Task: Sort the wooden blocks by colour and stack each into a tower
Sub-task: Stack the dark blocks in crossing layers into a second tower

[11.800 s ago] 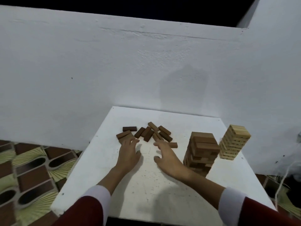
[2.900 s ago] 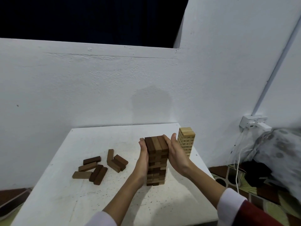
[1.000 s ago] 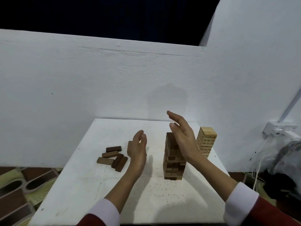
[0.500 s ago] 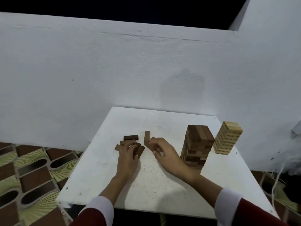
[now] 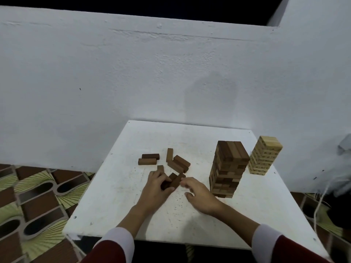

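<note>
Centrally, white table [image 5: 117, 209] against a white wall [image 5: 133, 73]. Left hand [image 5: 154, 188] low over the tabletop, fingers curled round two dark brown blocks [image 5: 171, 181], gripping them side by side, long axes pointing up and to the right. Right hand [image 5: 199, 196] just beside the same blocks, fingers loosely bent and spread, fingertips near the blocks' right end; whether touching, cannot tell; holding nothing.

Beyond the hands, loose brown blocks lying flat: a pair [image 5: 149, 159] to the left, parallel and touching; one lighter block [image 5: 169, 155] lengthwise toward the wall; a small cluster of three [image 5: 179, 165] angled beside it, touching one another; one short end [image 5: 160, 168] showing just above the left hand's knuckles.

Right of the hands, dark tower [image 5: 228, 169] upright, many layers, top layer three blocks side by side, mixed darker and lighter brown tones down the sides. Further right and slightly behind, pale tower [image 5: 265, 158], light wood, shorter, close to the table's right edge, apart from the dark tower.

Red sleeves with white cuffs [image 5: 115, 242] on both forearms. Patterned tile floor [image 5: 38, 196] left of the table. White cord [image 5: 319, 205] hanging at far right.
</note>
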The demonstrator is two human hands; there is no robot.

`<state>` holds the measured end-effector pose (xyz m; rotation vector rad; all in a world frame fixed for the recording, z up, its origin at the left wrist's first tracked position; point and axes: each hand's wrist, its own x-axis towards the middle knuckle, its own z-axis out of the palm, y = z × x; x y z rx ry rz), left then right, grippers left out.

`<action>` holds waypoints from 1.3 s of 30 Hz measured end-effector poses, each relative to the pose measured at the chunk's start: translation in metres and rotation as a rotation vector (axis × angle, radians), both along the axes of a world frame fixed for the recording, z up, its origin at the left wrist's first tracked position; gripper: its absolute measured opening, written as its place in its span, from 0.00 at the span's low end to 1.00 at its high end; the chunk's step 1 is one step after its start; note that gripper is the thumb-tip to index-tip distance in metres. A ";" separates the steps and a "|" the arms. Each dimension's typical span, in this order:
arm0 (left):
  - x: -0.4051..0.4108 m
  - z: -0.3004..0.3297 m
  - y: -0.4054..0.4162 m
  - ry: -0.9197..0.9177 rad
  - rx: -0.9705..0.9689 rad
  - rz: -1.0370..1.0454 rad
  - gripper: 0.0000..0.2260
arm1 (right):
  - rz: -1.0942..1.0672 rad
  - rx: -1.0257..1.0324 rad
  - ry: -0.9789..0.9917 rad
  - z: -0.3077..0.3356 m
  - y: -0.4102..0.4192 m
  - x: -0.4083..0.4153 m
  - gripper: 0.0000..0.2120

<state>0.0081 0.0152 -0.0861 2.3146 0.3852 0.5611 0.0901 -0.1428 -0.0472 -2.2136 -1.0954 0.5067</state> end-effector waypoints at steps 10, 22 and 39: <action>-0.002 0.000 -0.009 0.081 -0.144 -0.175 0.18 | -0.009 0.020 -0.017 -0.002 -0.009 0.004 0.15; -0.001 0.001 -0.007 0.147 -0.236 -0.210 0.40 | -0.109 -0.011 0.164 0.001 -0.011 -0.001 0.31; 0.000 0.003 -0.004 0.178 -0.216 -0.273 0.39 | -0.107 -0.056 0.070 0.003 -0.010 -0.004 0.30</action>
